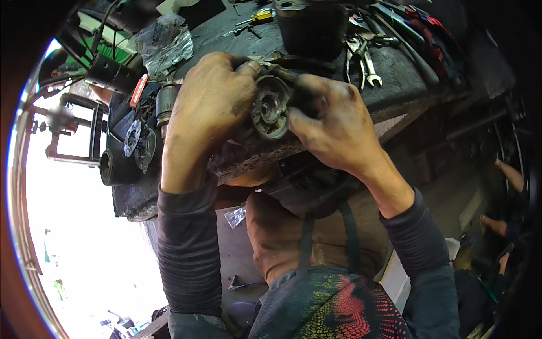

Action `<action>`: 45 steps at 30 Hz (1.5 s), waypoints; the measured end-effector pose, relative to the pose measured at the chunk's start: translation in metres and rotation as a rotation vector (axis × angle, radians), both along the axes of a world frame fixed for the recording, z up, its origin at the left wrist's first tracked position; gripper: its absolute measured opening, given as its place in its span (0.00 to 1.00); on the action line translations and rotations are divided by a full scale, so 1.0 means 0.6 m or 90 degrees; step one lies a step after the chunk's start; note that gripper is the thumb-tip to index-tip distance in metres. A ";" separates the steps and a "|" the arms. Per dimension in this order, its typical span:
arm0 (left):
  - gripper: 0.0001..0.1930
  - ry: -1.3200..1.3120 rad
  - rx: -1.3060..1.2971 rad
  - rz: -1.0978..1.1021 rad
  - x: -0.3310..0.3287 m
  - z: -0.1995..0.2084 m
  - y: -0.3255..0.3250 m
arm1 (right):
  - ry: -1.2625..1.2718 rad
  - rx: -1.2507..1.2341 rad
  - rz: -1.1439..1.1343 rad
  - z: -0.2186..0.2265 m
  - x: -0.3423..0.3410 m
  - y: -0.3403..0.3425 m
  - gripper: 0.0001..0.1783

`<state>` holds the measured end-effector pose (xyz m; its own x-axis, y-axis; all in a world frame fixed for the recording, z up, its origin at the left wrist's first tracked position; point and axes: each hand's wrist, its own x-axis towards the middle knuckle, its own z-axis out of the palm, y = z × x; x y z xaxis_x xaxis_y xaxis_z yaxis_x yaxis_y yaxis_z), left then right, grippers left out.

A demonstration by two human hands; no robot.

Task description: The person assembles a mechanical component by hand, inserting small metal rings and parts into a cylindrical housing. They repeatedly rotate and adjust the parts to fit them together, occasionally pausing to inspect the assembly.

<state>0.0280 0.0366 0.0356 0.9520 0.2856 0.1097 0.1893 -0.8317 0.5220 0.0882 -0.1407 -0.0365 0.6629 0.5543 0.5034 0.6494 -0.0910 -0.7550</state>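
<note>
Between my hands is a round grey metal end housing (271, 107), tilted on edge so that its hollow face with a central hub is toward me. My left hand (220, 87) is closed on the housing's left and upper rim, its fingertips partly hidden. On the other side, my right hand (333, 116) grips the right rim between thumb and curled fingers, slightly smeared by motion. The housing is held at the near edge of a dark, worn workbench (226, 37). A dark bucket-like container (310, 31) stands just beyond it.
Pliers (354, 53) and a wrench (372, 70) lie right of the container; a yellow-handled screwdriver (259, 17) lies left of it. Clear plastic wrapping (164, 45) and a copper-and-metal armature (165, 101) are at the left. Another person's arm (511, 176) shows at far right.
</note>
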 end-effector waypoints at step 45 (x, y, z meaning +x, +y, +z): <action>0.20 0.140 0.208 -0.187 0.061 0.034 0.011 | -0.261 -0.077 0.146 0.010 0.022 -0.016 0.10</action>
